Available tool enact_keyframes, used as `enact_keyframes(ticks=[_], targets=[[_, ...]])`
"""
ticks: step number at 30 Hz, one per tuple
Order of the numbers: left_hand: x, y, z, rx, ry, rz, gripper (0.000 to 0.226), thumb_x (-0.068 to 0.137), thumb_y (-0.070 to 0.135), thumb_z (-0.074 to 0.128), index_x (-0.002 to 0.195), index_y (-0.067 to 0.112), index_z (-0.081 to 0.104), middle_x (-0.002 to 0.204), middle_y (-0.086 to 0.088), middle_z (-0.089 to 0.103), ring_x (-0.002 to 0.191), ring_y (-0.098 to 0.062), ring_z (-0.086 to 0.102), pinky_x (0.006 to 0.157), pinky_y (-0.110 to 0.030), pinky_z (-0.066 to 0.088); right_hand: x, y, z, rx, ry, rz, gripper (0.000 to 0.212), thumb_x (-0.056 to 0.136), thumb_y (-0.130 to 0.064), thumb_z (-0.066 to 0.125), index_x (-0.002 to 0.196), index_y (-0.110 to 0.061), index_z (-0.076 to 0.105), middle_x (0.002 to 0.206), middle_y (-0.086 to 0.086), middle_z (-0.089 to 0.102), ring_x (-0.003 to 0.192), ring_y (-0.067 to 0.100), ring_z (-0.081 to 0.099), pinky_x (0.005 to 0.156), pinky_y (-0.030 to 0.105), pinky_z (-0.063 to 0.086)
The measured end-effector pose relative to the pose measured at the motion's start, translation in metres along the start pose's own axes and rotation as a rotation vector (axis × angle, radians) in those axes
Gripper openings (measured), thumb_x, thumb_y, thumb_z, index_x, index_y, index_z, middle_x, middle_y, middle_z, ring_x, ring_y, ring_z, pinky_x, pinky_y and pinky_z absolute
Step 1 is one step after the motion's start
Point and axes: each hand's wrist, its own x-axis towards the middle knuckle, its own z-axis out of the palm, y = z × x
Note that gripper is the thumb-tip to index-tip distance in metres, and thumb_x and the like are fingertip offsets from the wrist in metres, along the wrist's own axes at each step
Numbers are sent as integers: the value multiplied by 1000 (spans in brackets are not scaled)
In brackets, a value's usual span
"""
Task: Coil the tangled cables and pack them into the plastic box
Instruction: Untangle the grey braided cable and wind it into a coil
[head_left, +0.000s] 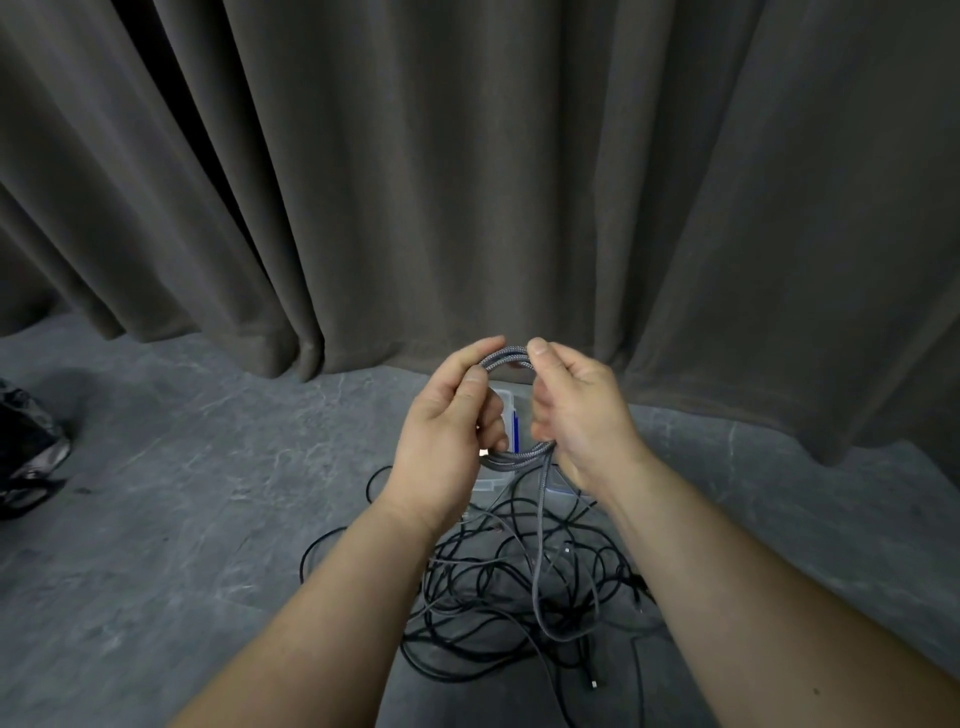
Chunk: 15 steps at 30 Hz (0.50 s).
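left hand pinches the top of the grey braided cable coil | right hand grips its other side, tail hanging | cable looks light, limp, springy; best held where loops cross | black tangled cables on the floor below | plastic box beyond, mostly hidden

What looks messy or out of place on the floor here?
The black cables lie in a tangled heap on the floor in front of the plastic box, not coiled. The grey braided cable trails into them.
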Motion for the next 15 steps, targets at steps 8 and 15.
enact_keyframes(ticks=[8, 15], targets=[[4, 3, 2, -135, 170, -11, 28, 103, 12, 37, 102, 18, 65, 50, 6, 32, 45, -7, 25, 42, -19, 24, -3, 5, -4, -26, -89, 77, 24, 101, -25, 44, 90, -12, 60, 60, 2, 51, 50, 13, 48, 48, 26, 40], [22, 21, -35, -328, 572, 40, 26, 104, 15, 35, 102, 19, 61, 48, 6, 37, 42, -6, 31, 40, -18, 29, -17, 9, -32, -566, -456, 351, 28, 89, 8, 46, 108, -12, 50, 73, 8, 61, 62, 16, 62, 54, 21, 44]])
